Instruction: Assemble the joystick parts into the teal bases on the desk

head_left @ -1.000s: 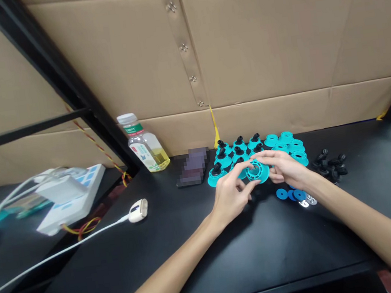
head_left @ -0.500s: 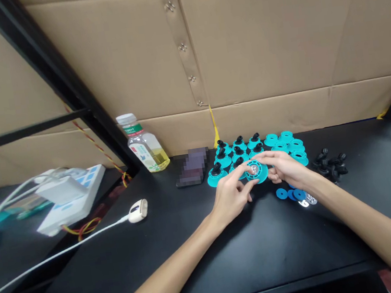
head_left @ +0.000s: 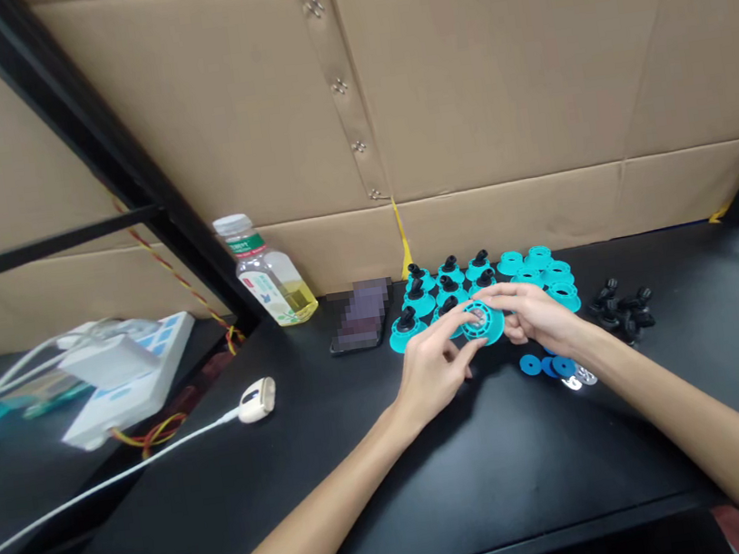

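Both my hands hold one round teal plastic disc (head_left: 484,322) just above the black table (head_left: 439,478). My left hand (head_left: 432,369) pinches its left rim with curled fingers. My right hand (head_left: 535,316) grips its right side, fingers over the top. Behind the disc stand several teal discs with black knobs fitted (head_left: 437,290) and several plain teal discs (head_left: 540,269). Small blue washers (head_left: 547,366) and silver washers (head_left: 580,378) lie beside my right wrist.
A pile of black knobs (head_left: 624,312) lies right of the discs. A phone (head_left: 360,317), a bottle of yellow liquid (head_left: 263,272), a white plug on a cable (head_left: 256,400) and a white power strip (head_left: 128,370) sit to the left. Cardboard (head_left: 485,77) walls the back.
The view has shifted slightly. Both hands keep hold of the teal disc and have hardly moved; the fingers have adjusted a little on it.
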{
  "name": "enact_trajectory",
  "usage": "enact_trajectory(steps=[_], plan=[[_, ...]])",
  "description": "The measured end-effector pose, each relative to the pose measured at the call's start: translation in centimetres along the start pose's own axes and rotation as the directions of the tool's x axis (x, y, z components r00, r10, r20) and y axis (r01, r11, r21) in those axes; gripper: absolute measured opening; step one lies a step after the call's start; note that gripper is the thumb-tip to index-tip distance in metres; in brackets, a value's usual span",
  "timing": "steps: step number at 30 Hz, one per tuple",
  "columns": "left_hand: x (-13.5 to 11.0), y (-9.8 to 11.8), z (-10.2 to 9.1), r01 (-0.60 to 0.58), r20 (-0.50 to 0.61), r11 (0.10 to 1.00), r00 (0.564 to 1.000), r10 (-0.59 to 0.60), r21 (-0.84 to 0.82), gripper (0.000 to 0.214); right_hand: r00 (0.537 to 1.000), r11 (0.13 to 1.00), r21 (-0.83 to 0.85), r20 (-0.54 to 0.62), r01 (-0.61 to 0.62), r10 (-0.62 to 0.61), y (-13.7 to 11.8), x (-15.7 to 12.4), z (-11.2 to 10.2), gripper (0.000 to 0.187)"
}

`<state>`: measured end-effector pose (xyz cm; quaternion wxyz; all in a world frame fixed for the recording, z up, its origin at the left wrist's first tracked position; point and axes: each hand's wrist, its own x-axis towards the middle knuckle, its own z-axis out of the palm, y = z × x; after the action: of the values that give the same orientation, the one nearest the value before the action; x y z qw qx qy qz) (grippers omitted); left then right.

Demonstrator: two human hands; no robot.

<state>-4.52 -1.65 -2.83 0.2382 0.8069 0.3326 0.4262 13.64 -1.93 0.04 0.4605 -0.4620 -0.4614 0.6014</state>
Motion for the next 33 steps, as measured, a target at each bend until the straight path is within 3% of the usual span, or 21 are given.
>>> enact_trajectory(steps=[4, 8, 15, 26, 33], plan=[[0.05, 0.24, -0.13, 0.033, 0.011, 0.998, 0.999, -0.034, 0.055, 0.033, 1.000, 1.000, -0.010, 0.005, 0.024, -0.024, 0.26, 0.07, -0.08, 0.025], [0.04, 0.09, -0.10, -0.011, -0.002, 0.999, 1.000, 0.011, 0.035, 0.026, 1.000, 1.000, -0.001, 0.006, 0.029, -0.029, 0.30, 0.07, -0.06, 0.025], [0.00, -0.06, 0.02, 0.021, 0.006, 1.000, 1.000, -0.021, 0.011, 0.034, 1.000, 1.000, 0.019, -0.005, 0.018, -0.018, 0.14, 0.06, 0.03, 0.028], [0.07, -0.10, -0.04, -0.004, 0.002, 1.000, 1.000, 0.004, 0.001, 0.015, 1.000, 1.000, 0.008, -0.010, 0.022, -0.021, 0.65, 0.40, -0.37, 0.031], [0.11, -0.33, 0.03, -0.042, -0.016, 0.999, 0.999, 0.042, 0.015, 0.017, 1.000, 1.000, 0.008, -0.003, 0.022, -0.022, 0.46, 0.18, -0.10, 0.027]])
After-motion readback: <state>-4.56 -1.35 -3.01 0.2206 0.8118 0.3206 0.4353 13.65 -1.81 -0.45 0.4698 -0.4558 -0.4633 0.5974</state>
